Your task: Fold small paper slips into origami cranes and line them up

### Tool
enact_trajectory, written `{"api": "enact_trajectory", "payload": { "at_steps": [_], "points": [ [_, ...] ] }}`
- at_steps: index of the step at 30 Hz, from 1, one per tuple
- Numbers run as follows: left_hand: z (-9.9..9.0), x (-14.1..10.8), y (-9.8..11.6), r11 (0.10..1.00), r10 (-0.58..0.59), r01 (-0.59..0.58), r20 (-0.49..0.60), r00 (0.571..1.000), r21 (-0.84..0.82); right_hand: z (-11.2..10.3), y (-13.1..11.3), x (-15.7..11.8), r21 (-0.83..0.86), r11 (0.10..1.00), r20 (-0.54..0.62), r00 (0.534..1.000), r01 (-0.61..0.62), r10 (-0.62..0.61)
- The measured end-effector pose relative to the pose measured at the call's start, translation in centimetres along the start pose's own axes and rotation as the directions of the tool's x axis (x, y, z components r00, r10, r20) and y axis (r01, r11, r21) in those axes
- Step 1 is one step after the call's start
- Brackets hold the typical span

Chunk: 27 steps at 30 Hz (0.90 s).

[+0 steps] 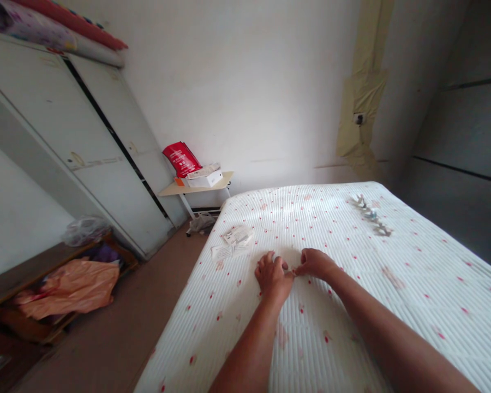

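My left hand (273,277) is over the middle of the bed, its fingers curled and its thumb pointing right. My right hand (317,264) faces it with thumb and forefinger pinched together. The fingertips of both hands nearly meet over something very small, which I cannot make out. Beyond my left hand lie printed paper pieces (238,236) on the white quilted mattress (311,338) with red dots. Farther off to the right, a row of small greyish folded pieces (381,229) rests on the same mattress.
At the far left of the bed stands a small table (174,189) with a red bag (182,158) and a white box (207,179). A grey wardrobe (106,180) and a low wooden shelf with an orange plastic bag (76,286) are on the left. A wall socket (359,118) is ahead.
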<state>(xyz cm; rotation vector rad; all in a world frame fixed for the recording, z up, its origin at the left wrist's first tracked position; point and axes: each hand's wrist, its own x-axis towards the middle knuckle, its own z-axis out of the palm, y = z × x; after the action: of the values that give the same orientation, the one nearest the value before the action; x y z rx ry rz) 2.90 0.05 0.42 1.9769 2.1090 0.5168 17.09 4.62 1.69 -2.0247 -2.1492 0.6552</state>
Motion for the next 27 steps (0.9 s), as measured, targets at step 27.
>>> {"api": "enact_trajectory", "payload": {
  "at_steps": [27],
  "points": [
    [-0.2,-0.6,-0.3,0.999,0.045,-0.045,-0.023,0.999,-0.003,-0.7,1.8,-0.7,0.21,0.977,0.084,0.996,-0.044,0.026]
  ]
}}
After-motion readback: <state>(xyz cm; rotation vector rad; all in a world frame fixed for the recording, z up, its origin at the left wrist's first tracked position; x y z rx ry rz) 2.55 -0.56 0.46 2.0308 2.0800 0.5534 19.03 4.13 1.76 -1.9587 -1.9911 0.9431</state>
